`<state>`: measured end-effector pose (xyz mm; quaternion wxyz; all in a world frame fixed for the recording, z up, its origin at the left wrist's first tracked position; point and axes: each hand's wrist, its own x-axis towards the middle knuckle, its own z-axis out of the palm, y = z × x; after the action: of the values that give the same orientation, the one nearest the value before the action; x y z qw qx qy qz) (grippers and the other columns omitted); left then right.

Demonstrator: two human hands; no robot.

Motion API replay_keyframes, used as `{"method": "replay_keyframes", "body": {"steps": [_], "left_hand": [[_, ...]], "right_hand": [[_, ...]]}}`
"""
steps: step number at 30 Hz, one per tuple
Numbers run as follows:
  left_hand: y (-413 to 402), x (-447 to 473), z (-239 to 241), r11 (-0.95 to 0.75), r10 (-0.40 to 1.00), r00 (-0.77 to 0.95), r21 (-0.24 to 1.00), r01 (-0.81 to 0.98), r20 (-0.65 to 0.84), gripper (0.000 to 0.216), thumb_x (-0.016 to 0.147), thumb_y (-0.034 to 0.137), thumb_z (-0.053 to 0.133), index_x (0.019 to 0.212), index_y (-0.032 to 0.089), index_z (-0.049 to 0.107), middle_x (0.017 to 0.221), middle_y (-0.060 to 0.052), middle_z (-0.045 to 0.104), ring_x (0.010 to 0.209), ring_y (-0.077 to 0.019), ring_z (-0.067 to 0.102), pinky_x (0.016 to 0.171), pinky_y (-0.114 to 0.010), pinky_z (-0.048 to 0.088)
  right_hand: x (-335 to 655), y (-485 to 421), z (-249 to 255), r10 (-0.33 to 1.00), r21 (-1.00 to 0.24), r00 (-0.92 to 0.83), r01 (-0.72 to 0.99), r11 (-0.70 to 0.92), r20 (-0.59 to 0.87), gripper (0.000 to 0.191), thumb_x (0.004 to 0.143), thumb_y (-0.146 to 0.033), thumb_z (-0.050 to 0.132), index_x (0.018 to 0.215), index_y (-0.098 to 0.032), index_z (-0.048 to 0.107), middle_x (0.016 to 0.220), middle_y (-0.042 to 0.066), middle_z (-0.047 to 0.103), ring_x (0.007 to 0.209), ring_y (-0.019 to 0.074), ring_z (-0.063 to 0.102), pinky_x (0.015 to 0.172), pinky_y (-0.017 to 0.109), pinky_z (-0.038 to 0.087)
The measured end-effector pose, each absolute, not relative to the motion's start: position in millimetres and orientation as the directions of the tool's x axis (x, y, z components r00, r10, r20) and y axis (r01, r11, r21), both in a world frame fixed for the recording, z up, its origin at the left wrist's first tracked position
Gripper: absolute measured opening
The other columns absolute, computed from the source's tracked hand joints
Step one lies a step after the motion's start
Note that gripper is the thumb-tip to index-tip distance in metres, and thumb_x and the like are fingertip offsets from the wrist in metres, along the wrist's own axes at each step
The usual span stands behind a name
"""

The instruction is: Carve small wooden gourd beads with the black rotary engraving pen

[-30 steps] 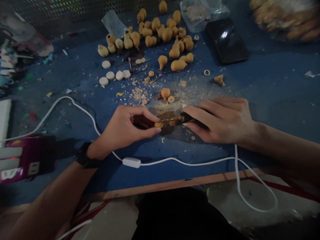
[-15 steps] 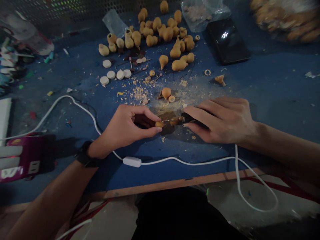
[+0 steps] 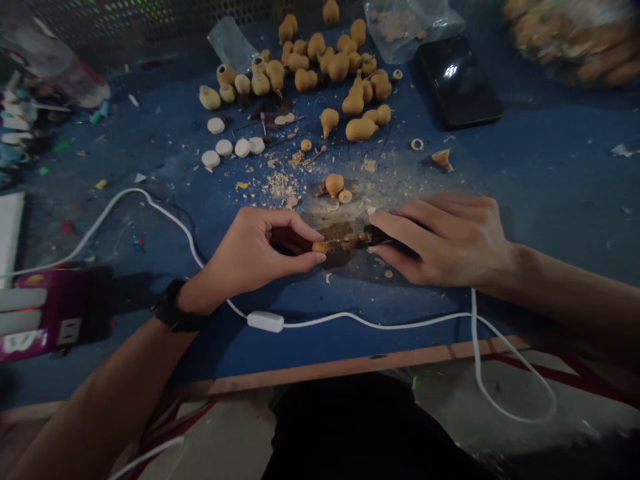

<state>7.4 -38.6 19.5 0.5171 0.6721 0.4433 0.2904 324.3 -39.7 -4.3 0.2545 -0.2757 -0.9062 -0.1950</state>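
Right now my left hand [image 3: 253, 250] pinches a small tan piece [image 3: 321, 247] between thumb and forefinger, low over the bench [image 3: 560, 173] and in front of me. My right hand [image 3: 443, 237] is closed around the dark handle of a tool [image 3: 356, 238], its fingers pressed to the grip from above and below. The tool points left, and its thin tip meets the piece at my left fingertips; I cannot tell whether it goes in. A dark shadow lies under both.

Just beyond my hands sit a round gourd [image 3: 335, 184] and, beside it, a small ring [image 3: 345, 197]. Pale crumbs [image 3: 281, 187] are scattered to the left of them, with a few white discs [image 3: 243, 147] farther off. Behind those, a cluster of gourds [image 3: 337, 68] spreads across the far side, and a black slab [image 3: 457, 83] lies to their right. Near the front edge, a white cord [image 3: 360, 321] with a switch [image 3: 265, 321] runs across the bench, passing below my left hand. A black band [image 3: 175, 307] circles my left wrist.
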Motion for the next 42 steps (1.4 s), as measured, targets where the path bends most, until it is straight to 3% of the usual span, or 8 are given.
{"method": "replay_keyframes", "body": {"steps": [8, 13, 18, 23, 34, 42], "left_hand": [[-38.4, 5.3, 18.2, -0.069, 0.892, 0.443, 0.942, 0.328, -0.089, 0.018, 0.084, 0.033, 0.104, 0.091, 0.025, 0.090, 0.092, -0.006, 0.093, 0.084, -0.0269, 0.091, 0.077, -0.034, 0.075], [-38.2, 5.8, 17.9, -0.075, 0.895, 0.440, 0.947, 0.313, -0.075, 0.015, 0.084, 0.030, 0.103, 0.092, 0.025, 0.091, 0.091, -0.005, 0.093, 0.080, -0.0244, 0.090, 0.074, -0.030, 0.075], [-38.5, 5.6, 17.9, -0.065, 0.896, 0.436, 0.949, 0.308, -0.080, 0.019, 0.082, 0.032, 0.106, 0.092, 0.024, 0.091, 0.092, -0.005, 0.093, 0.081, -0.0251, 0.090, 0.075, -0.031, 0.076], [-39.0, 5.1, 17.9, -0.077, 0.893, 0.444, 0.948, 0.308, -0.071, 0.020, 0.085, 0.034, 0.106, 0.094, 0.024, 0.092, 0.093, -0.006, 0.093, 0.083, -0.0256, 0.091, 0.077, -0.032, 0.076], [-38.8, 7.8, 18.1, -0.078, 0.902, 0.426, 0.948, 0.310, -0.065, 0.022, 0.081, 0.034, 0.107, 0.089, 0.022, 0.090, 0.088, -0.006, 0.092, 0.080, -0.0254, 0.091, 0.072, -0.030, 0.076], [-39.2, 7.2, 18.2, -0.078, 0.900, 0.431, 0.952, 0.295, -0.060, 0.017, 0.082, 0.029, 0.105, 0.089, 0.024, 0.090, 0.091, -0.005, 0.093, 0.080, -0.0255, 0.091, 0.074, -0.031, 0.077]], "right_hand": [[324.1, -40.6, -4.5, 0.411, 0.211, -0.721, 0.602, 0.770, 0.558, 0.025, 0.119, -0.043, 0.066, 0.120, -0.026, 0.085, 0.086, 0.002, 0.079, 0.070, 0.0203, 0.069, 0.067, 0.036, 0.049], [322.8, -40.5, -3.8, 0.380, 0.190, -0.713, 0.579, 0.793, 0.589, 0.023, 0.116, -0.039, 0.072, 0.119, -0.020, 0.084, 0.085, 0.004, 0.079, 0.069, 0.0205, 0.069, 0.066, 0.037, 0.049], [323.6, -41.0, -4.1, 0.414, 0.209, -0.721, 0.603, 0.770, 0.556, 0.024, 0.118, -0.041, 0.067, 0.121, -0.026, 0.084, 0.086, 0.002, 0.080, 0.070, 0.0210, 0.069, 0.067, 0.036, 0.051], [323.4, -40.2, -2.9, 0.377, 0.223, -0.724, 0.585, 0.780, 0.577, 0.024, 0.118, -0.041, 0.068, 0.118, -0.023, 0.084, 0.085, 0.003, 0.079, 0.068, 0.0203, 0.068, 0.066, 0.036, 0.050], [326.3, -41.7, -5.9, 0.430, 0.179, -0.695, 0.620, 0.764, 0.576, 0.025, 0.119, -0.043, 0.068, 0.126, -0.025, 0.084, 0.092, 0.002, 0.080, 0.074, 0.0198, 0.070, 0.070, 0.035, 0.049], [321.7, -39.7, -2.8, 0.364, 0.210, -0.708, 0.583, 0.785, 0.605, 0.025, 0.119, -0.042, 0.070, 0.119, -0.020, 0.082, 0.085, 0.002, 0.076, 0.066, 0.0189, 0.066, 0.063, 0.035, 0.049]]}}
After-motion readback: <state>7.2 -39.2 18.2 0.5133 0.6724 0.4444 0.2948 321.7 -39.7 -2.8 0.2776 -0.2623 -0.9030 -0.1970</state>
